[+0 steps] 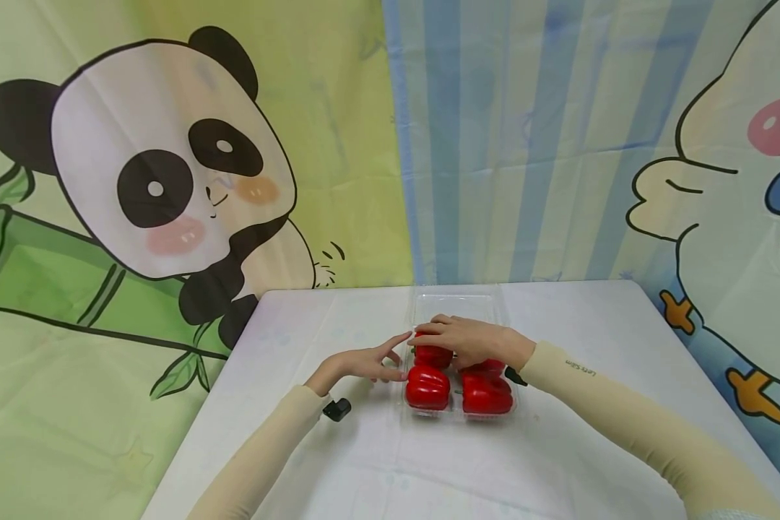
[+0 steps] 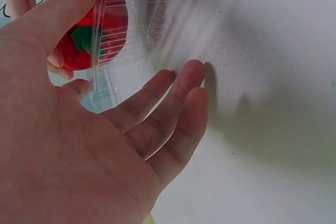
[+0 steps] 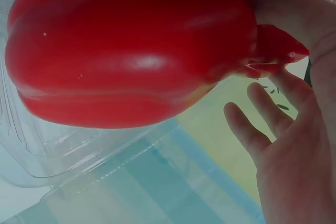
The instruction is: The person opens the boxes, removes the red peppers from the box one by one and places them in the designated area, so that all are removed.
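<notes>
One left hand [image 1: 367, 362], one right hand [image 1: 471, 339]; beneath and beside the latter, four red peppers [image 1: 427, 388], one clear container [image 2: 142, 17].

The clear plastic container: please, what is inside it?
Inside the clear plastic container are red bell peppers; in the head view, two nearer ones show plainly. The right hand partly covers those behind. The bottom beneath them is hidden.

Diffuse light falls on the bench [image 2: 268, 187], soft finger shadows stretching beside the left grip [image 2: 105, 135], the clear container [image 2: 144, 17] blurred above it; white glare spots a red pepper [image 3: 131, 56] near the dimmer right grip [image 3: 294, 156].
</notes>
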The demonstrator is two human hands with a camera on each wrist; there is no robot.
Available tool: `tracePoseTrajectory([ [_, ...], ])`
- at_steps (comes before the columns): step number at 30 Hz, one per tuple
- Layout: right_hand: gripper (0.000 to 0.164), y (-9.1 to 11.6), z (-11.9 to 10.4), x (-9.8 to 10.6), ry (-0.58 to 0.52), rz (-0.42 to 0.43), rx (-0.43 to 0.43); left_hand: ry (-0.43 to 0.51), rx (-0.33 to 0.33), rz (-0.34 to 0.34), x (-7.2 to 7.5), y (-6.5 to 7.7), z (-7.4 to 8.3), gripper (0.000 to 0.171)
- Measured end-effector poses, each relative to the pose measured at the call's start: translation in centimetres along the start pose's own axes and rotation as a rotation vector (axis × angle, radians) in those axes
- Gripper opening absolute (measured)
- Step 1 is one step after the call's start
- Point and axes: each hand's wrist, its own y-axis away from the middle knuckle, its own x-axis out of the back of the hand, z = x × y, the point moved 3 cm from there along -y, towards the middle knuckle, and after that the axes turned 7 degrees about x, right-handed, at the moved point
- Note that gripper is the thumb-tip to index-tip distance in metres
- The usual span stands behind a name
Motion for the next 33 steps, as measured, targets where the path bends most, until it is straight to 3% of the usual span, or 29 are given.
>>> tracePoseTrajectory([
  [33,0.091,0.5,0.0,1.2,-0.016,0.013,-0.04,-0.012,0.016,-0.004,0.2,0.0,0.4,0.095],
])
